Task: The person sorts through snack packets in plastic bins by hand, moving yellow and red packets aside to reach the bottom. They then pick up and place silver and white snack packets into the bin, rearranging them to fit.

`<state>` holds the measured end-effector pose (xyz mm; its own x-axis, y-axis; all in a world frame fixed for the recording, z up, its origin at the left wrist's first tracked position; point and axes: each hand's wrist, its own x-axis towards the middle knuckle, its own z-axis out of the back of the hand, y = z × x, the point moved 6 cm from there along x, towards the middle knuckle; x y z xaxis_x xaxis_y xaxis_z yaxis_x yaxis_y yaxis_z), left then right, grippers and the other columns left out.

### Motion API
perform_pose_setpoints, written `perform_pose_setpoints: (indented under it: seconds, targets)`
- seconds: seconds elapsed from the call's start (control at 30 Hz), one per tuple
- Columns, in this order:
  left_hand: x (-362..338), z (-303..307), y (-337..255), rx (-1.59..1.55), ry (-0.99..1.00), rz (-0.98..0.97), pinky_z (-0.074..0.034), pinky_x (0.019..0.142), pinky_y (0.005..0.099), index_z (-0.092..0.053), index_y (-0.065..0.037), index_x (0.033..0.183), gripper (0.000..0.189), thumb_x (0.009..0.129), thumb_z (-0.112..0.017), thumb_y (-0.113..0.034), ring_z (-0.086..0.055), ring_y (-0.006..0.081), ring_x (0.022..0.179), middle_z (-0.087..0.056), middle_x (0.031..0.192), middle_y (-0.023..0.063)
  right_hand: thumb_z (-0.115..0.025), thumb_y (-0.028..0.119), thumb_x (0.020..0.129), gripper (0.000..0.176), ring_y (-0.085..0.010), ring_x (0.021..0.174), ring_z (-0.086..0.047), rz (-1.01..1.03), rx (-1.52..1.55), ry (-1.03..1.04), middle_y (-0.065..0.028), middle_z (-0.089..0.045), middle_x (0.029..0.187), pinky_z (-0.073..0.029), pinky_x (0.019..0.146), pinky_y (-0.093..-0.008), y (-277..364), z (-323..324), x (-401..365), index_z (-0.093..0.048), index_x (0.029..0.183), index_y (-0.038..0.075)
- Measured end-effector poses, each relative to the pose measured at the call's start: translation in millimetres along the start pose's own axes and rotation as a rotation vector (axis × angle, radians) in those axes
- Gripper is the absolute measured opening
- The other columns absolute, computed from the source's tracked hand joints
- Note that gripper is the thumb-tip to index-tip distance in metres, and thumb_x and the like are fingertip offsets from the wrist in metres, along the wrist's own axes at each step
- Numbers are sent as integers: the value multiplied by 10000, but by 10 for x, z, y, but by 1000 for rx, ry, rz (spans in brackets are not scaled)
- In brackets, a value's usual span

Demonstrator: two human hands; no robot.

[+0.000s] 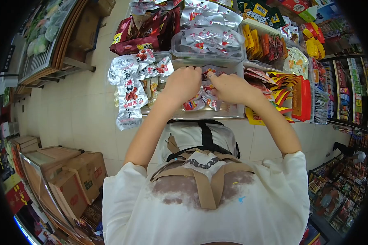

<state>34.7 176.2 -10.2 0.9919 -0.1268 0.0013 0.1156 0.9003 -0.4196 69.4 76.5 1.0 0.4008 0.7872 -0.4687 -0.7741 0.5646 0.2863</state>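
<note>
Both of my hands reach into a clear plastic bin that holds small silver and red snack packets. My left hand is at the bin's left part, its fingers curled down. Beside it on the right, my right hand bends its fingers over a silver packet near the bin's middle. The fingertips of both hands point away from me, and what they grip is too hidden to name. Left of the bin lie white snack packs with red print, piled over another bin.
Behind are a bin of long silver packs and dark red bags. Yellow and red packets fill the bins at right, next to a red container. Cardboard boxes stand at lower left, and a vegetable rack at upper left.
</note>
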Motion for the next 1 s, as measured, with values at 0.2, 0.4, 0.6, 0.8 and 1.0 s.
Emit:
perform_pose_setpoints:
  seconds: [0.2, 0.4, 0.6, 0.8, 1.0]
  targets:
    - [51, -165, 46, -12, 162, 49, -487, 686, 440, -573, 8, 884, 234, 834, -478, -200, -615, 348, 724, -620, 783, 197, -572, 163, 758, 370, -341, 868, -607, -8, 71, 145, -223, -610, 882, -493, 733, -424, -78, -307, 128, -516, 1051, -55]
    - [-18, -508, 112, 169, 265, 106, -495, 692, 428, -573, 2, 935, 279, 807, -525, -241, -627, 326, 779, -617, 856, 185, -617, 93, 672, 435, -319, 948, -551, -51, -150, -207, -192, -536, 1021, -499, 729, -414, -169, -483, 192, -516, 1077, -29]
    - [-17, -566, 120, 233, 189, 112, -477, 723, 413, -559, 5, 960, 338, 744, -608, -251, -615, 299, 850, -595, 924, 164, -649, 76, 610, 502, -289, 903, -530, -25, -209, -383, -175, -503, 1003, -487, 691, -379, -127, -397, 101, -500, 1080, -23]
    - [-30, -447, 70, 252, 157, 99, -448, 744, 441, -575, -22, 962, 345, 714, -651, -250, -598, 290, 895, -579, 963, 163, -660, 89, 590, 510, -293, 902, -522, -49, -262, -274, -174, -520, 970, -457, 714, -366, -153, -347, 89, -529, 1072, -16]
    - [-77, -273, -9, 272, 13, 5, -460, 704, 407, -573, -49, 889, 258, 695, -665, -191, -600, 270, 848, -596, 886, 123, -676, 130, 623, 499, -284, 860, -555, -20, -237, -246, -158, -570, 905, -459, 718, -367, -133, -257, 3, -508, 1066, -28]
